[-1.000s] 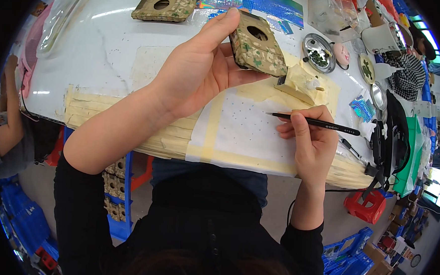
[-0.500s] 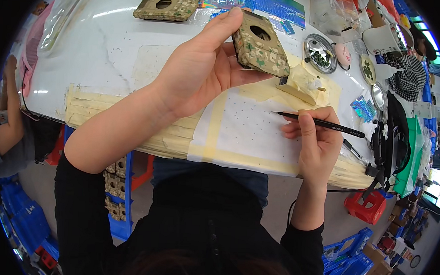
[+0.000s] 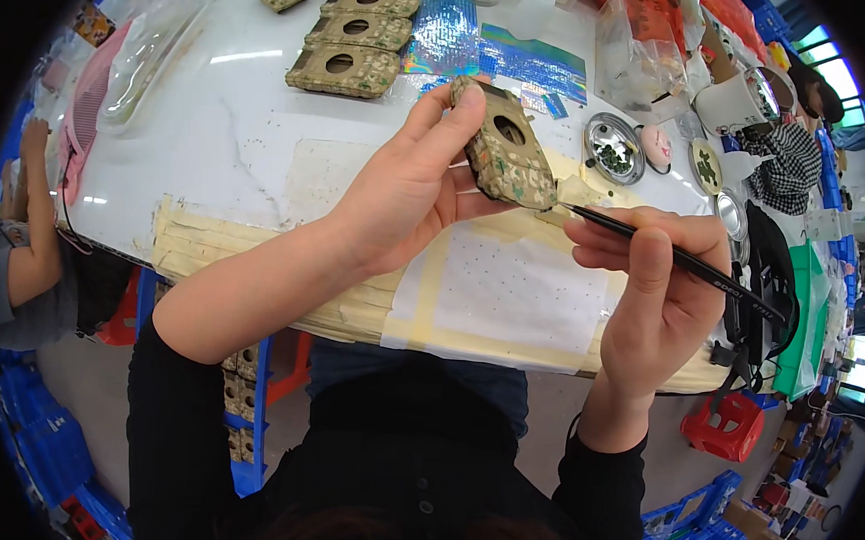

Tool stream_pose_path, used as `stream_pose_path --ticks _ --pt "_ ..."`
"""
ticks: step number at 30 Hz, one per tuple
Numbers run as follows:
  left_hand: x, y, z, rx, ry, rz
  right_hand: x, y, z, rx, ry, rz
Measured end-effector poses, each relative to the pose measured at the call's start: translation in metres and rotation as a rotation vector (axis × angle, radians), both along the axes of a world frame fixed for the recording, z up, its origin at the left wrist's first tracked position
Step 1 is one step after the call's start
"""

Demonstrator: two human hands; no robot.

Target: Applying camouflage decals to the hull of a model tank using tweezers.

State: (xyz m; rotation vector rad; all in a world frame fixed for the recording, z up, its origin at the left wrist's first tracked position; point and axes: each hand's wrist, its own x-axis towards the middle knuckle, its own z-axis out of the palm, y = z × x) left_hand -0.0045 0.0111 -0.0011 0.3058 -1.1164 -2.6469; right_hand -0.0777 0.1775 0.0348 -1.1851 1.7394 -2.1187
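My left hand (image 3: 398, 190) grips a camouflage-patterned model tank hull (image 3: 518, 167) with a round hole in its top, tilted and raised over the table. Between the thumb and fingers of my right hand (image 3: 661, 302) are slim black tweezers (image 3: 716, 275), held like a pen. Their tip is at the hull's near right corner; whether it touches, and whether anything tiny is in it, I cannot tell. Below lies a white paper sheet (image 3: 489, 317) dotted with tiny dark specks, its edges taped. Behind the tweezers is a small tape-covered block (image 3: 578, 192), partly hidden.
More camouflage hulls (image 3: 350, 70) stand in a row at the back, near shiny holographic film (image 3: 532, 60). A round metal dish (image 3: 615, 148) holds small green bits. At right are a black bag (image 3: 771, 249) and green tray (image 3: 804, 319). Another person's arm (image 3: 39, 220) shows far left.
My right hand has lifted the tweezers from over the paper to the hull's corner. The left hand with the hull has shifted slightly in view, and the whole view has moved a little.
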Motion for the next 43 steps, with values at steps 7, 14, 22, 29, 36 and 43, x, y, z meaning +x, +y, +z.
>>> stream_pose_path --ticks 7,14,22,29,36,43 --pt "0.002 0.001 0.001 -0.026 -0.046 -0.007 0.001 -0.018 -0.011 -0.021 0.07 -0.003" --pt "0.003 0.003 -0.002 -0.052 -0.039 0.024 0.003 -0.021 -0.015 -0.031 0.097 -0.029" --pt "0.003 0.002 -0.003 -0.049 -0.034 0.025 0.002 -0.021 -0.017 -0.013 0.146 -0.033" --pt "0.002 0.001 -0.003 -0.049 -0.047 0.027 0.002 -0.021 -0.017 -0.004 0.144 -0.033" --pt "0.003 0.001 -0.004 -0.041 -0.045 0.027 0.002 -0.022 -0.02 0.005 0.191 -0.062" --pt "0.003 0.0 -0.004 -0.041 -0.04 0.014 0.001 -0.021 -0.02 0.025 0.215 -0.065"
